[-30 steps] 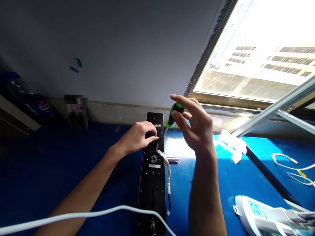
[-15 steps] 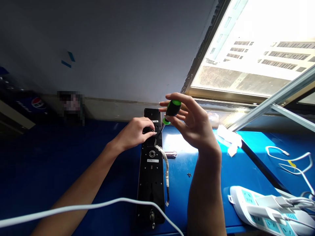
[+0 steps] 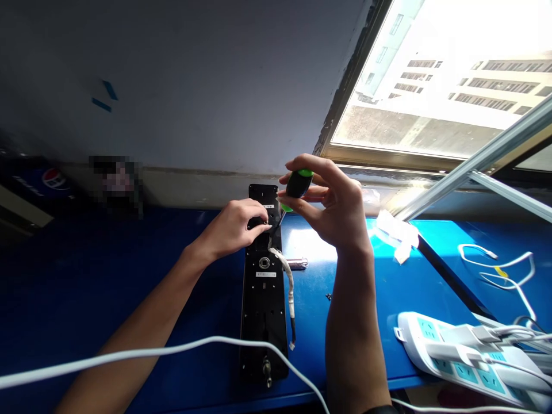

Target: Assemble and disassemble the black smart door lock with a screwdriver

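A long black panel [image 3: 264, 305] lies lengthwise on the blue table, with a round metal fitting and white labels on its face. My right hand [image 3: 334, 201] is closed around a black and green screwdriver [image 3: 299, 184], whose shaft slants down to the panel's upper half. The screwdriver's tip is hard to see. My left hand [image 3: 235, 227] rests on the panel's upper left side, thumb and forefinger pinched close to the tip; what they grip is too small to make out. From mid-panel a white wrapped cable [image 3: 288, 276] runs down its right edge to a small connector.
Small dark screws [image 3: 329, 296] lie right of the panel, near a shiny cylindrical object [image 3: 296, 264]. A white power strip [image 3: 457, 356] with plugs sits at lower right. A white cord [image 3: 172, 348] crosses the foreground. A metal frame bar [image 3: 470, 167] slants before the window.
My right fingers have curled further around the screwdriver handle. The left hand keeps its pinch on the panel. The whole view has shifted slightly.
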`<move>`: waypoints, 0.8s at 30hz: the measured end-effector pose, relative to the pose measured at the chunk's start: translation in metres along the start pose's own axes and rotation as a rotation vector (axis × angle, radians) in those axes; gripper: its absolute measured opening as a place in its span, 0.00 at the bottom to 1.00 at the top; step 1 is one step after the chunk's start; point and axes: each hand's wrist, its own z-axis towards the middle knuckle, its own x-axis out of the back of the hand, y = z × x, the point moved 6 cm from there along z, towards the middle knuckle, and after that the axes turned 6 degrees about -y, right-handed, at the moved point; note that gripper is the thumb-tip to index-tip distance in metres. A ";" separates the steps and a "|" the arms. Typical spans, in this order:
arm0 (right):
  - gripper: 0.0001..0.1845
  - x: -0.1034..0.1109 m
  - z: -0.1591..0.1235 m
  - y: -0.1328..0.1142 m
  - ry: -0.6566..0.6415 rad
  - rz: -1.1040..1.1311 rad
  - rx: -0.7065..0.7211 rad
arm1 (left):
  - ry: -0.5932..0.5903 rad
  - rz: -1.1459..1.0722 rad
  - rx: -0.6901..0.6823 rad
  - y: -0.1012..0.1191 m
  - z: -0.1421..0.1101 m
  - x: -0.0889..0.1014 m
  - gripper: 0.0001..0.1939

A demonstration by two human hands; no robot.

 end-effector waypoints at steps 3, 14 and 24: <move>0.19 0.003 0.000 0.001 -0.002 -0.062 -0.028 | -0.008 0.010 -0.003 0.000 -0.001 0.000 0.05; 0.20 0.052 -0.026 -0.011 0.022 -0.252 -0.195 | 0.050 0.121 -0.069 0.021 0.001 0.005 0.11; 0.18 0.088 -0.089 0.022 -0.347 -0.199 -0.821 | -0.431 0.169 -0.279 0.094 0.005 -0.083 0.09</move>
